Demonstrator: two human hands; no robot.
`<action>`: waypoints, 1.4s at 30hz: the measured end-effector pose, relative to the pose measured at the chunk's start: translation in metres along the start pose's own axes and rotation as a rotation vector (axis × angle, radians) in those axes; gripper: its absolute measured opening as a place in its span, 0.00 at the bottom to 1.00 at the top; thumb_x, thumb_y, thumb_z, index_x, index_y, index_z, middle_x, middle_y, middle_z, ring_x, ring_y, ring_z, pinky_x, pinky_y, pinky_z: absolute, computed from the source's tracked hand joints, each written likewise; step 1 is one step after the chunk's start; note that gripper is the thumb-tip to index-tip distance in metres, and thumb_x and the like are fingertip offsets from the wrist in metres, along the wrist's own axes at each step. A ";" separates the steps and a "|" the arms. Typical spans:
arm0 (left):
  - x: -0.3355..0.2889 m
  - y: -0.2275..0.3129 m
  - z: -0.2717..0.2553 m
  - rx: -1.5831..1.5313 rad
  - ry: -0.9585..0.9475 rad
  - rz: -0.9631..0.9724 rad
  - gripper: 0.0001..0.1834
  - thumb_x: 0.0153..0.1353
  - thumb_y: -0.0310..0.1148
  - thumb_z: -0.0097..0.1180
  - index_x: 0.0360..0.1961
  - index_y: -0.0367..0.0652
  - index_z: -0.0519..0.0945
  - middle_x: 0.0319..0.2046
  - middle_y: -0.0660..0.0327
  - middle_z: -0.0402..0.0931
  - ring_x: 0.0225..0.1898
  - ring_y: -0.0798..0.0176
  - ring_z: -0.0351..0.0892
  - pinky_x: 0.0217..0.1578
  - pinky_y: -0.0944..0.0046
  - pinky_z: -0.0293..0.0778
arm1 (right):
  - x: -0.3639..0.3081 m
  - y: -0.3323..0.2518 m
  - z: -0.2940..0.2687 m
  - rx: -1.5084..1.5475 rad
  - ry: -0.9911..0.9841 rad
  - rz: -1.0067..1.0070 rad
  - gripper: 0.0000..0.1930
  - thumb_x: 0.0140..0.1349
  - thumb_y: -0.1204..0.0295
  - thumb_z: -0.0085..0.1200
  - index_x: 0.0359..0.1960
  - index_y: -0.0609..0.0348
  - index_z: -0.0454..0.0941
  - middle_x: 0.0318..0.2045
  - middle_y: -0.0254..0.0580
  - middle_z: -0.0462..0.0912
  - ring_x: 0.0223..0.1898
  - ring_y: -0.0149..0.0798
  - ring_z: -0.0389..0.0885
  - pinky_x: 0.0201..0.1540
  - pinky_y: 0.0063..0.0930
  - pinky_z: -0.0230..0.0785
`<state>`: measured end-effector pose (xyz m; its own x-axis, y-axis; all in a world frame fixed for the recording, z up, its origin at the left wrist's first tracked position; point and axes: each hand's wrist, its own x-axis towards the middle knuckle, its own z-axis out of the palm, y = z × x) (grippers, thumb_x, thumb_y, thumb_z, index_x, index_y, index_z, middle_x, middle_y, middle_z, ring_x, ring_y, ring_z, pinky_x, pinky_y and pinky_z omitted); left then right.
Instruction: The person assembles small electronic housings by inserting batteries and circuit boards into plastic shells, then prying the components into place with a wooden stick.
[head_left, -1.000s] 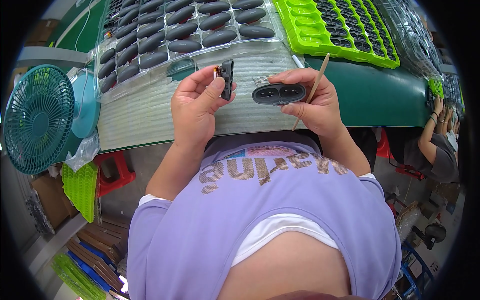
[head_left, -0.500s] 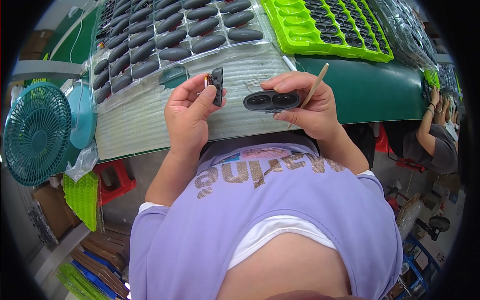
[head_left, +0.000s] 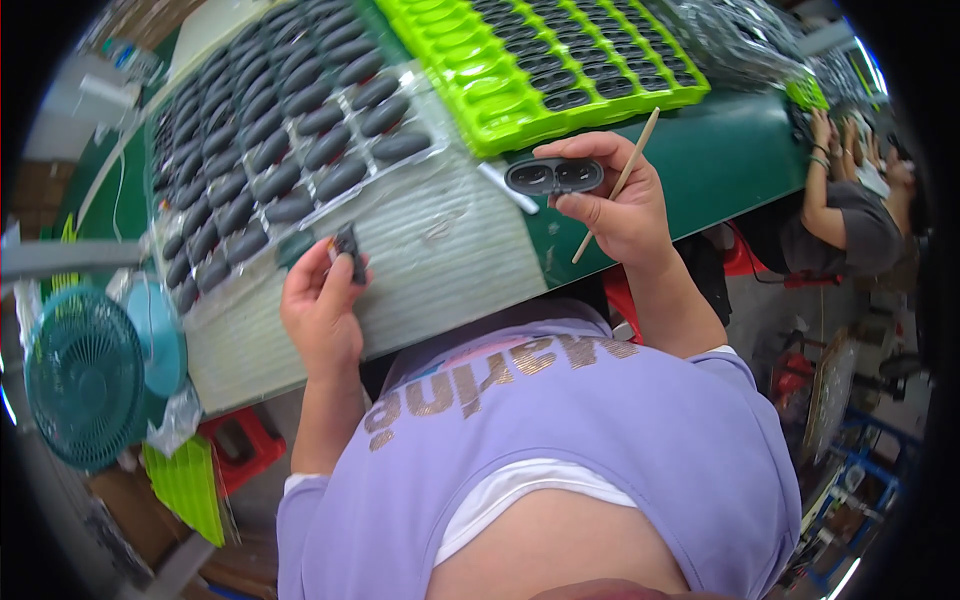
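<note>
Between the thumb and fingers of my left hand (head_left: 325, 305) is a small dark plastic part (head_left: 348, 252), upright above the matted table. My right hand (head_left: 630, 205) grips a dark oval earbud-case piece (head_left: 553, 177) by its right end. Two glossy round-ended wells face up in that piece. A thin wooden stick (head_left: 647, 135) is also held in my right hand, slanting past the fingers. The right hand hovers just below the near edge of a bright green tray (head_left: 490, 135). Its left columns show bare oval pockets, while the others hold dark oval pieces.
A clear plastic tray (head_left: 425, 150) of dark oval shells stands at the back left. A white pen-like stick (head_left: 508, 188) lies by the mat's edge. A teal fan (head_left: 85, 378) stands far left, a red stool (head_left: 245, 450) below. Another person's arm (head_left: 822, 205) reaches in at right.
The view has turned, so the trays appear shifted left and tilted. My hands are farther apart, the right one now nearer the green tray. Both keep their hold.
</note>
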<state>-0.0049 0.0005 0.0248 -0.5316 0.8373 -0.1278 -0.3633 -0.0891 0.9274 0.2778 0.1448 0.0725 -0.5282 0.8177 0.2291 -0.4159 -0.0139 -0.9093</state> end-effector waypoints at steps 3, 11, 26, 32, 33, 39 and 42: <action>0.003 0.000 -0.003 0.039 0.006 0.017 0.16 0.63 0.21 0.57 0.52 0.32 0.74 0.42 0.54 0.79 0.41 0.59 0.83 0.39 0.62 0.82 | -0.002 -0.014 -0.028 -0.071 0.153 -0.060 0.21 0.54 0.87 0.62 0.50 0.64 0.73 0.50 0.49 0.81 0.47 0.33 0.82 0.48 0.24 0.78; 0.014 0.002 0.014 0.088 0.019 0.015 0.14 0.64 0.22 0.56 0.51 0.34 0.75 0.43 0.57 0.79 0.40 0.59 0.83 0.38 0.62 0.82 | -0.023 -0.054 -0.110 -0.186 0.509 -0.149 0.19 0.55 0.84 0.63 0.48 0.61 0.73 0.44 0.45 0.84 0.38 0.31 0.84 0.35 0.15 0.76; 0.026 0.001 0.042 0.195 -0.031 0.036 0.15 0.64 0.23 0.55 0.52 0.33 0.74 0.43 0.56 0.78 0.40 0.62 0.82 0.35 0.69 0.81 | -0.069 -0.110 -0.296 -0.937 0.999 -0.247 0.12 0.55 0.74 0.65 0.37 0.58 0.74 0.39 0.38 0.85 0.33 0.29 0.81 0.37 0.25 0.74; 0.022 0.003 0.057 0.227 -0.013 0.037 0.15 0.65 0.23 0.55 0.52 0.33 0.74 0.43 0.56 0.78 0.40 0.63 0.82 0.35 0.69 0.81 | -0.073 -0.116 -0.362 -1.529 1.338 0.234 0.16 0.55 0.57 0.63 0.37 0.52 0.74 0.30 0.43 0.84 0.34 0.48 0.83 0.38 0.40 0.73; 0.022 0.003 0.057 0.233 -0.014 0.037 0.15 0.65 0.23 0.55 0.52 0.33 0.74 0.43 0.56 0.78 0.40 0.63 0.82 0.35 0.69 0.81 | -0.070 -0.115 -0.369 -1.589 1.347 0.290 0.16 0.58 0.55 0.61 0.34 0.52 0.73 0.29 0.45 0.82 0.32 0.49 0.83 0.35 0.42 0.72; 0.021 0.001 0.063 0.276 -0.032 0.040 0.14 0.67 0.25 0.54 0.53 0.34 0.73 0.44 0.57 0.78 0.40 0.64 0.83 0.35 0.70 0.82 | -0.058 -0.114 -0.397 -1.731 1.357 0.521 0.16 0.63 0.53 0.56 0.39 0.51 0.74 0.32 0.45 0.84 0.37 0.50 0.84 0.38 0.45 0.73; 0.021 0.001 0.068 0.287 -0.012 0.031 0.14 0.67 0.25 0.54 0.53 0.34 0.73 0.44 0.57 0.78 0.40 0.64 0.83 0.35 0.70 0.82 | -0.046 -0.117 -0.400 -1.758 1.355 0.570 0.17 0.63 0.54 0.55 0.42 0.54 0.74 0.37 0.48 0.84 0.42 0.51 0.83 0.44 0.46 0.74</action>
<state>0.0359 0.0545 0.0475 -0.5295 0.8430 -0.0952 -0.1144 0.0402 0.9926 0.6470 0.3394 0.0292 0.6310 0.7053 0.3231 0.7758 -0.5759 -0.2580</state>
